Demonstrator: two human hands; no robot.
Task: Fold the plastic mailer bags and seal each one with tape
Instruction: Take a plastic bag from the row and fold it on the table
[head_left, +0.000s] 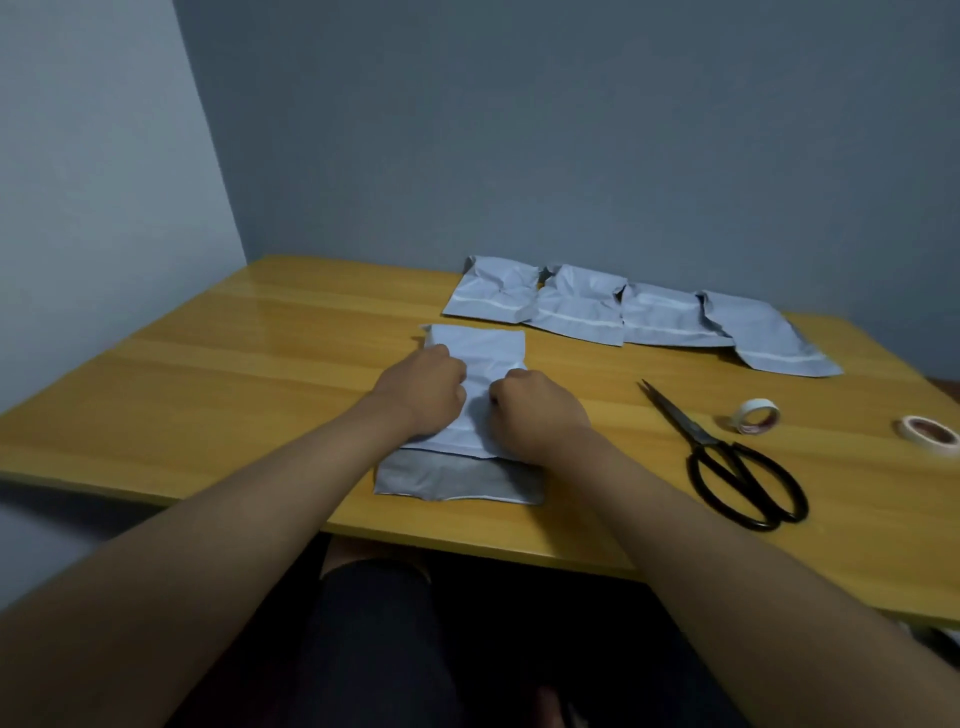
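A person sits at a glossy yellow wooden table (208, 364), both bare forearms reaching forward from the near edge. Nearest, by that edge, lies a pale grey plastic mailer bag (475, 374), its darker silvery flap (457, 480) showing at the near end below a lighter folded layer. The left hand (423, 392) and right hand (535, 413) sit side by side on the middle of this bag, fingers curled under like fists, knuckles pressing the plastic flat; whether either pinches a fold cannot be told. To the right lies a pair of black-handled metal scissors (727, 457), blades pointing away. Further right are 2 small rolls of white tape (756, 415), one just beyond the scissors and a second roll (930, 434) at the right edge. Farthest, near the blue-grey wall, 4 more pale grey mailer bags (623, 312) lie in an overlapping row, crumpled, each with a white strip across it; whether that strip is applied tape cannot be told. Judging from this, the near bag is mid-fold and not yet taped, so creasing, cutting tape and sealing remain.
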